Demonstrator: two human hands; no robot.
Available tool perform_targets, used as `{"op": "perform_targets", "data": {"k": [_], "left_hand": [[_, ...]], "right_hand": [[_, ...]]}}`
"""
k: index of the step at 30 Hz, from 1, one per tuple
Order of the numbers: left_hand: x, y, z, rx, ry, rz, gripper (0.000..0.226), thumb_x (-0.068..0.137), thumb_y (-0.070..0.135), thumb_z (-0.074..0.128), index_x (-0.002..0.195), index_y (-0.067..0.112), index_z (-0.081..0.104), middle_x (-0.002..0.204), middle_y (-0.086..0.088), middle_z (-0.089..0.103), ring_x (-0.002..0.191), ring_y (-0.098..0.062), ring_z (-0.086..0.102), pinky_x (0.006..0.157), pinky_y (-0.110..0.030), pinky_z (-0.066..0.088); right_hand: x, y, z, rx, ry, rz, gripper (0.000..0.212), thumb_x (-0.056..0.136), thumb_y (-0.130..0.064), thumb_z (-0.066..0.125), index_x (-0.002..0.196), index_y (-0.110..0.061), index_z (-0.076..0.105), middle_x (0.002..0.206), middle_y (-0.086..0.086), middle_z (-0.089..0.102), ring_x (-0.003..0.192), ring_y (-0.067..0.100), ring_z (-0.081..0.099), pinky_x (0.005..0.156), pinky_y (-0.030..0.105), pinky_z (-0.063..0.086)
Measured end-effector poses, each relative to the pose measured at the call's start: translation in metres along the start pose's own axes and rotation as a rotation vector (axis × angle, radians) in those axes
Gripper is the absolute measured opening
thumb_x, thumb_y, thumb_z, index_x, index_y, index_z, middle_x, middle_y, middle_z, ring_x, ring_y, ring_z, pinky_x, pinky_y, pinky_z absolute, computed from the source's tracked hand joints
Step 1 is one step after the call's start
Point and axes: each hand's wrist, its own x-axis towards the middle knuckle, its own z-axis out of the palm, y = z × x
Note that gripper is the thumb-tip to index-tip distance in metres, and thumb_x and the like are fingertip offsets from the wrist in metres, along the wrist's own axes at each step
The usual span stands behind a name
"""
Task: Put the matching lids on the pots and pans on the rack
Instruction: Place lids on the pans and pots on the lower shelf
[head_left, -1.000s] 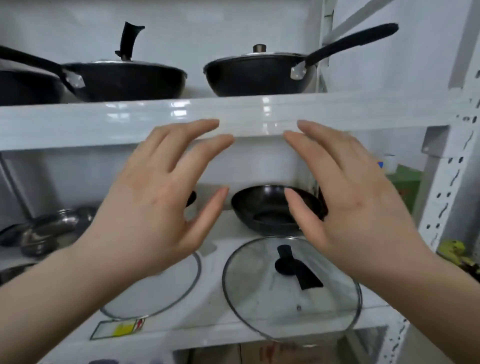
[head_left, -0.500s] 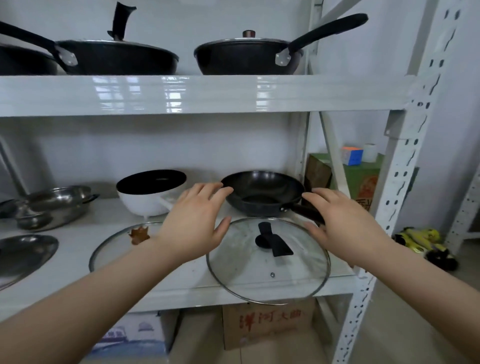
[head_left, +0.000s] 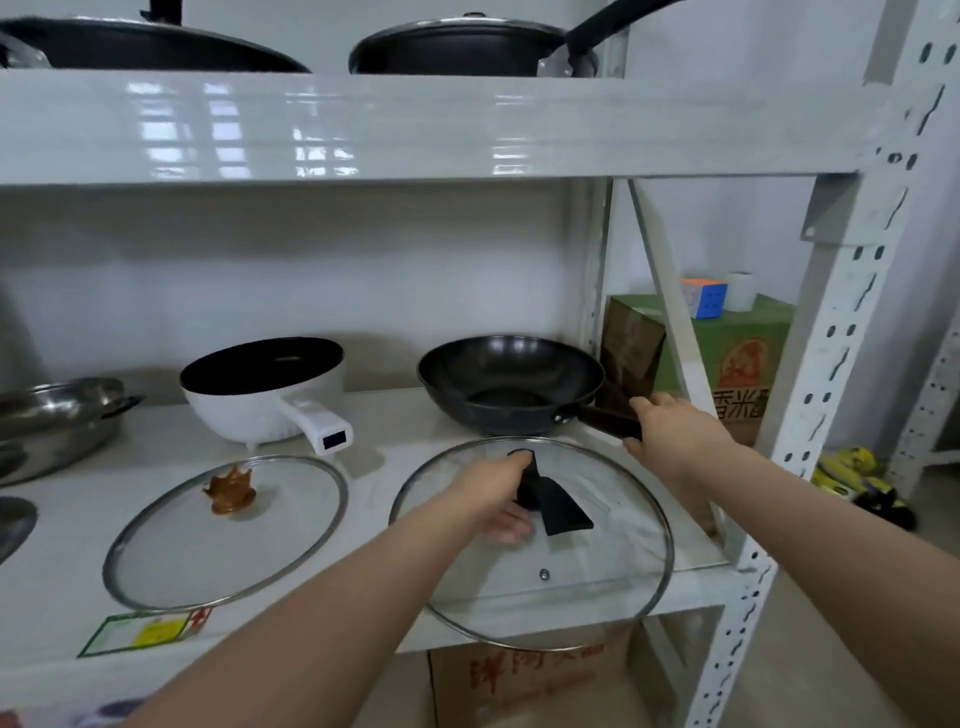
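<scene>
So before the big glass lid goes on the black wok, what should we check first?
1. Left hand grips the black handle of the big glass lid: ok.
2. Right hand steadies the wok handle: ok.
3. Black wok empty inside: ok.
4. Lid size matches the wok rim: cannot tell, looks close.
5. Room under the upper shelf to lift: ok.
6. White pot clear of the path: ok.

Pale wall (head_left: 311, 270) behind a glossy white metal rack (head_left: 841, 332), window light gleaming off its upper shelf (head_left: 415, 130), cardboard box (head_left: 535, 686) underneath on a beige floor (head_left: 831, 649).
</scene>
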Motion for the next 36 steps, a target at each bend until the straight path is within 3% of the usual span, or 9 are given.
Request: {"op": "perform_targets", "data": {"k": [5, 7, 11, 14, 16, 19, 26, 32, 36], "left_hand": [[0.029, -0.002, 0.025, -0.581, -0.187, -0.122, 0.031, 0.096, 0.027, 0.047, 0.117, 0.006, 0.044, 0.102, -0.018, 0.062, 0.06, -0.026, 0.069, 0.046, -0.035, 0.057], [0.033, -0.002, 0.035, -0.787, -0.178, -0.118, 0.017, 0.098, 0.014, 0.04, 0.113, 0.005, 0.04, 0.087, -0.021, 0.063, 0.044, -0.025, 0.066, 0.038, -0.035, 0.055], [0.036, -0.002, 0.051, -0.915, -0.069, -0.09, 0.018, 0.096, 0.0, 0.026, 0.089, 0.004, 0.042, 0.057, -0.01, 0.041, 0.047, -0.02, 0.04, 0.034, -0.02, 0.045], [0.03, -0.005, 0.051, -0.92, -0.037, -0.075, 0.027, 0.094, -0.001, 0.024, 0.074, 0.008, 0.04, 0.04, -0.005, 0.039, 0.028, -0.015, 0.034, 0.033, -0.015, 0.04], [0.021, -0.011, 0.05, -0.926, -0.053, -0.085, 0.028, 0.094, 0.0, 0.026, 0.073, 0.009, 0.04, 0.04, -0.005, 0.041, 0.02, -0.013, 0.033, 0.032, -0.013, 0.038], [-0.001, -0.021, 0.041, -0.865, -0.119, -0.073, 0.022, 0.094, 0.002, 0.028, 0.077, 0.009, 0.041, 0.054, -0.004, 0.041, 0.022, -0.01, 0.036, 0.032, -0.012, 0.036], [-0.064, -0.044, 0.008, -0.544, -0.197, 0.12, 0.018, 0.096, 0.008, 0.037, 0.081, 0.009, 0.047, 0.043, 0.002, 0.043, 0.029, -0.008, 0.035, 0.034, -0.015, 0.035], [-0.072, -0.051, -0.009, -0.317, -0.142, 0.332, 0.018, 0.095, 0.016, 0.049, 0.079, 0.01, 0.042, 0.044, 0.004, 0.042, 0.031, -0.008, 0.035, 0.034, -0.017, 0.037], [-0.057, -0.04, -0.021, -0.232, -0.11, 0.465, 0.009, 0.092, 0.011, 0.055, 0.091, 0.009, 0.046, 0.045, 0.004, 0.043, 0.032, -0.01, 0.036, 0.036, -0.021, 0.038]], "right_hand": [[0.022, 0.004, 0.017, -0.024, -0.05, 0.004, 0.042, 0.096, -0.035, 0.04, 0.132, -0.013, 0.042, 0.112, 0.014, 0.061, 0.098, 0.033, 0.06, 0.072, 0.035, 0.045], [0.026, 0.005, 0.018, -0.03, -0.033, -0.005, 0.041, 0.096, -0.035, 0.04, 0.132, -0.015, 0.044, 0.111, 0.014, 0.063, 0.098, 0.033, 0.061, 0.072, 0.035, 0.046], [0.033, 0.007, 0.017, -0.008, -0.072, -0.012, 0.041, 0.096, -0.037, 0.042, 0.131, -0.016, 0.047, 0.114, 0.014, 0.061, 0.102, 0.034, 0.059, 0.077, 0.036, 0.046], [0.035, 0.006, 0.016, 0.005, -0.096, -0.006, 0.04, 0.095, -0.037, 0.043, 0.129, -0.016, 0.048, 0.113, 0.014, 0.06, 0.101, 0.033, 0.058, 0.075, 0.035, 0.044], [0.033, 0.005, 0.015, 0.004, -0.102, 0.001, 0.042, 0.096, -0.037, 0.042, 0.132, -0.017, 0.046, 0.116, 0.015, 0.059, 0.103, 0.033, 0.057, 0.079, 0.037, 0.046], [0.03, 0.004, 0.013, 0.008, -0.101, 0.004, 0.044, 0.096, -0.037, 0.042, 0.135, -0.016, 0.045, 0.119, 0.015, 0.058, 0.106, 0.033, 0.057, 0.085, 0.039, 0.048], [0.027, 0.002, 0.009, 0.025, -0.121, 0.01, 0.043, 0.097, -0.036, 0.042, 0.135, -0.017, 0.044, 0.117, 0.013, 0.059, 0.103, 0.032, 0.058, 0.083, 0.038, 0.048], [0.021, 0.003, 0.007, 0.023, -0.102, -0.008, 0.042, 0.096, -0.024, 0.041, 0.138, -0.016, 0.042, 0.126, 0.015, 0.057, 0.112, 0.033, 0.056, 0.089, 0.038, 0.046], [0.021, 0.006, 0.005, 0.034, -0.114, -0.036, 0.036, 0.093, -0.027, 0.041, 0.127, -0.023, 0.05, 0.121, 0.012, 0.06, 0.112, 0.032, 0.056, 0.092, 0.039, 0.048]]}}
